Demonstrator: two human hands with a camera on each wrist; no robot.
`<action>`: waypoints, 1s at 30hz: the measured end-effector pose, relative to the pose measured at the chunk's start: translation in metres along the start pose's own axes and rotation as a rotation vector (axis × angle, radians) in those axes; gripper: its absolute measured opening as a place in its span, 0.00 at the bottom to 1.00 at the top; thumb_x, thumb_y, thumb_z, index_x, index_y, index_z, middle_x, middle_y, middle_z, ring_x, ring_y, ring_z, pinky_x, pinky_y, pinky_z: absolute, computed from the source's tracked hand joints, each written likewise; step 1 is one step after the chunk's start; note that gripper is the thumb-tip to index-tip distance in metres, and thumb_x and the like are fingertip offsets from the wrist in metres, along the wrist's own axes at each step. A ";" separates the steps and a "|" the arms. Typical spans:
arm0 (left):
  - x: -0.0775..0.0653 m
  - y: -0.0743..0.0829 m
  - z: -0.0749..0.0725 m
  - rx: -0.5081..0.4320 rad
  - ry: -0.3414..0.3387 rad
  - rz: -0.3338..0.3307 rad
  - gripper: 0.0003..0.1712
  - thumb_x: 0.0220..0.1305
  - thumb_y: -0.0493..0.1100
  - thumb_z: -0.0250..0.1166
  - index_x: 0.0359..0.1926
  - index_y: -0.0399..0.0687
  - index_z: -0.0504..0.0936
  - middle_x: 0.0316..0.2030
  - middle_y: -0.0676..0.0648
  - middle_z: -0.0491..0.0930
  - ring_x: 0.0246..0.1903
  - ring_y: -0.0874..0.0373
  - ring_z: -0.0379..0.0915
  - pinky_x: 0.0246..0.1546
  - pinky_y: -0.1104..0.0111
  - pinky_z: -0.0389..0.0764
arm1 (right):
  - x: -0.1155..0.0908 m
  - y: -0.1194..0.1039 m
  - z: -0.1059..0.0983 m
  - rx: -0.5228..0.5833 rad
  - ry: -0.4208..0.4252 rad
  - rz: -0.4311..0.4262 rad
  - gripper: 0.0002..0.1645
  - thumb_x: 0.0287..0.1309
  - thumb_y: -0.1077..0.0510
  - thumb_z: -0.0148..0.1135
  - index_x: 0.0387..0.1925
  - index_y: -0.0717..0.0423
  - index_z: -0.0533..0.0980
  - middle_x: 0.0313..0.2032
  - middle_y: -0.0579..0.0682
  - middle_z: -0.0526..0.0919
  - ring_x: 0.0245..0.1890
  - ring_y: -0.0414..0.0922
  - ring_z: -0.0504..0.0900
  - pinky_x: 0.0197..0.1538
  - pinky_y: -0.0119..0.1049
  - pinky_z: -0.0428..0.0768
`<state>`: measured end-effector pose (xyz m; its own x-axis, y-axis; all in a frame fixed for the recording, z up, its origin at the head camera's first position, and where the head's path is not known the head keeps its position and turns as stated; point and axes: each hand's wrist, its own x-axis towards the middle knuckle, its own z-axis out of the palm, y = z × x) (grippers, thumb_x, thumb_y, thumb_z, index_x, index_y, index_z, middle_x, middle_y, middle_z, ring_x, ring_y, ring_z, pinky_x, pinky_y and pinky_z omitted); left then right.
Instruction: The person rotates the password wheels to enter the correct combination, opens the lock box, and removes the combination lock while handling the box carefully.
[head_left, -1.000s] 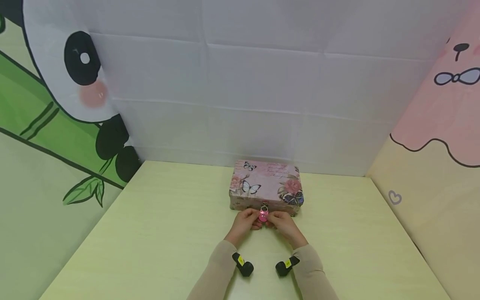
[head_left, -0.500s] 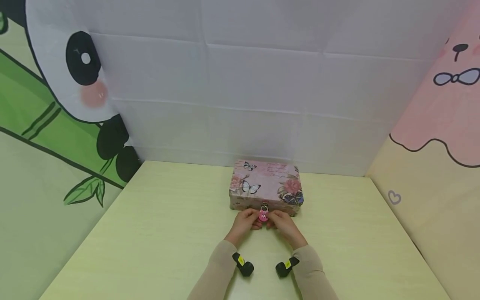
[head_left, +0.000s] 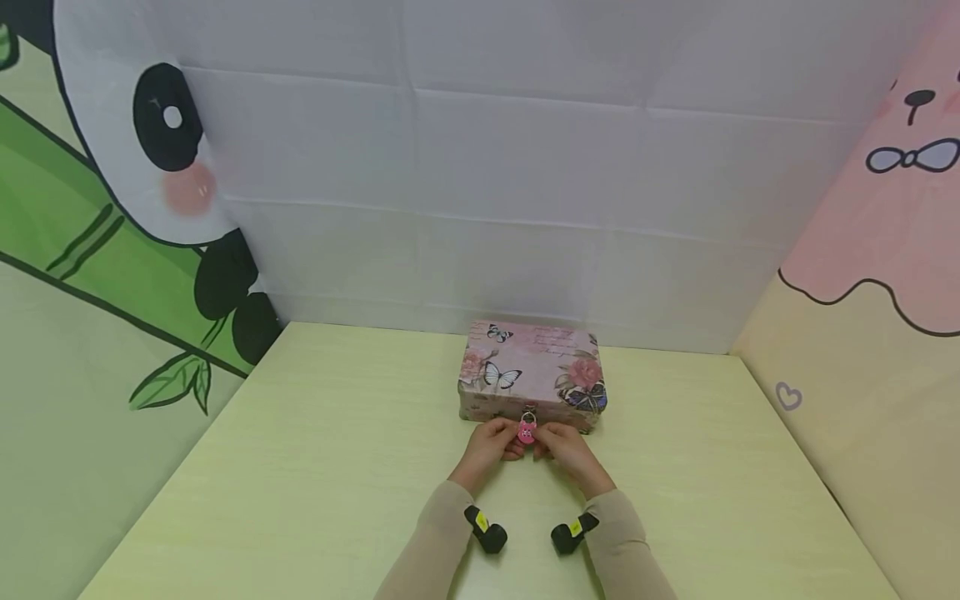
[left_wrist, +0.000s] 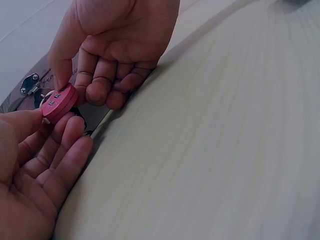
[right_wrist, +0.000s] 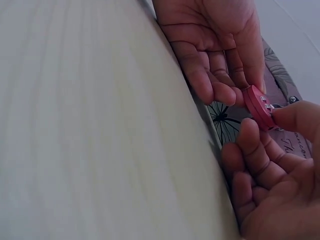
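A pink combination padlock (head_left: pixel 527 432) with small number dials (left_wrist: pixel 55 99) is at the front of a flowered, butterfly-printed box (head_left: pixel 534 358). Its silver shackle overlaps the box's metal clasp (left_wrist: pixel 31 84). From the left side, my left hand (head_left: pixel 486 443) pinches the padlock body between thumb and fingers. My right hand (head_left: pixel 568 448) grips the opposite side, its thumb at the edge by the dials. In the right wrist view the padlock body (right_wrist: pixel 257 108) tilts between both hands. The box lid is down.
The box stands on a pale wooden table (head_left: pixel 360 442), close to the white cloth backdrop (head_left: pixel 510 167). Black wrist devices (head_left: pixel 491 533) sit on both sleeves. Cartoon-printed panels (head_left: pixel 870 250) stand at either side.
Both hands stay on the padlock in nearly the same place. The padlock's face changes its tilt slightly, and the right fingers shift a little.
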<state>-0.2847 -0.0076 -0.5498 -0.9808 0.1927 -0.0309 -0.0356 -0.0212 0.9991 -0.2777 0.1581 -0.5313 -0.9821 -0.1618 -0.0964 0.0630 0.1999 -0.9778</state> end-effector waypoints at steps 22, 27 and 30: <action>0.000 -0.003 -0.001 -0.002 -0.001 0.013 0.13 0.74 0.35 0.54 0.45 0.23 0.78 0.25 0.49 0.81 0.24 0.64 0.78 0.29 0.70 0.85 | -0.004 -0.009 -0.002 0.008 -0.038 0.010 0.14 0.69 0.64 0.54 0.31 0.74 0.76 0.23 0.48 0.78 0.28 0.44 0.76 0.35 0.35 0.74; 0.001 -0.001 0.000 0.013 0.004 0.007 0.14 0.75 0.35 0.54 0.46 0.23 0.78 0.26 0.47 0.81 0.24 0.64 0.78 0.30 0.69 0.86 | -0.001 -0.002 -0.002 -0.009 -0.014 0.015 0.13 0.68 0.62 0.56 0.30 0.68 0.78 0.23 0.47 0.78 0.27 0.42 0.75 0.32 0.32 0.72; 0.001 -0.002 -0.001 0.014 0.003 0.009 0.14 0.75 0.35 0.54 0.46 0.23 0.78 0.28 0.44 0.82 0.25 0.63 0.78 0.31 0.67 0.86 | -0.001 -0.001 -0.002 -0.009 -0.010 0.017 0.13 0.68 0.61 0.57 0.31 0.68 0.78 0.23 0.47 0.78 0.27 0.41 0.75 0.31 0.31 0.72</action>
<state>-0.2860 -0.0081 -0.5514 -0.9817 0.1892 -0.0222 -0.0243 -0.0088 0.9997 -0.2773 0.1598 -0.5294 -0.9791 -0.1678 -0.1148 0.0780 0.2117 -0.9742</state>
